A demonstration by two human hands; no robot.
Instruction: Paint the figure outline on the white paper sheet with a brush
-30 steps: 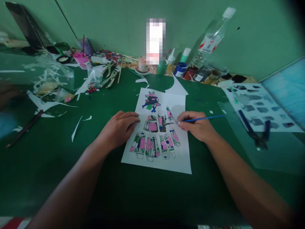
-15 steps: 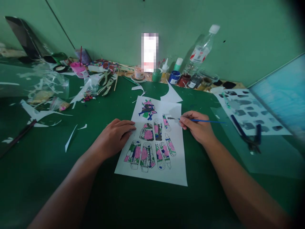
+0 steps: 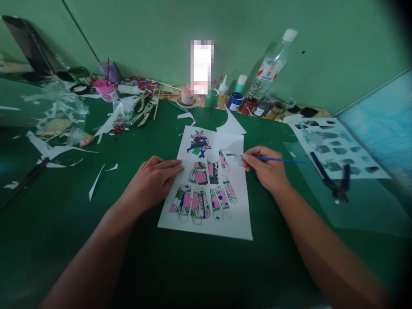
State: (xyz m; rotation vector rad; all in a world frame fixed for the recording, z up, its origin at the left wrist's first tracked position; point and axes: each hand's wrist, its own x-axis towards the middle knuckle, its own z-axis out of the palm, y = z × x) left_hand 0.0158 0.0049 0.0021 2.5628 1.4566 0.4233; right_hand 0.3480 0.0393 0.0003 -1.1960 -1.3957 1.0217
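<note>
A dark green table spreads before you, against a green wall. From left to right along it: white paper scraps, a pink paint cup, a blue paint jar, a clear bottle and blue-handled pliers. The printed sheet lies at the centre, between your hands. Your left hand, palm down and fingers extended, rests at its left edge, gripping nothing. Your right hand, beside the right edge, pinches a blue paintbrush, bristles pointing left over the paper; whether they touch, I cannot tell.
</note>
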